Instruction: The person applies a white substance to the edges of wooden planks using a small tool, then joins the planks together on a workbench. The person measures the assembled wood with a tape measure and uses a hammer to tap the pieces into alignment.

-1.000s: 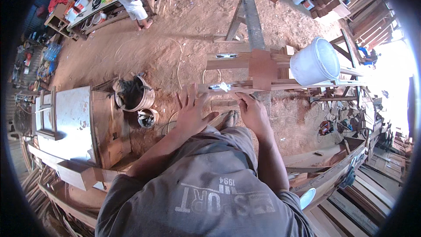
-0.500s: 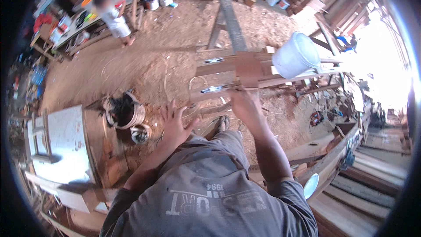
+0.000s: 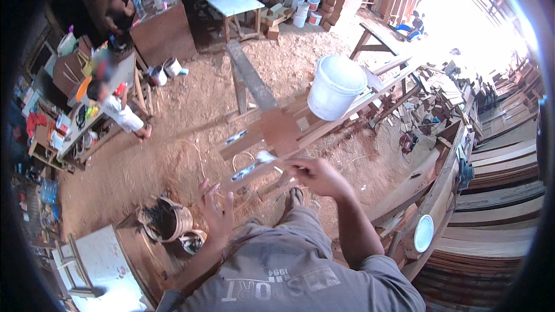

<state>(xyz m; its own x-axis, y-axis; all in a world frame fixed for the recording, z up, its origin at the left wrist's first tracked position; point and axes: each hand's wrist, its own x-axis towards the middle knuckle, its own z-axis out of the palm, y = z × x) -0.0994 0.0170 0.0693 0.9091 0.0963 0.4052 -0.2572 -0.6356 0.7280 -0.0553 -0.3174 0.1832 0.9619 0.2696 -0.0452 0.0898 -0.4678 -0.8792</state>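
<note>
Both hands raised out in front, one pinching, one spread flat.

The right hand (image 3: 312,174) is stretched out ahead on a nearly straight arm, the forearm running up from the elbow at the lower right; its fingers (image 3: 291,167) curl in toward the thumb in a pinch, knuckles turned up, and whatever sits inside that pinch is too small to tell. The left hand (image 3: 217,212) sits lower and nearer the body, to the left of the pinch and well apart from it, palm down with the fingers splayed and pointing forward. The left forearm bends in from the elbow at the lower left, wrist straight.
</note>
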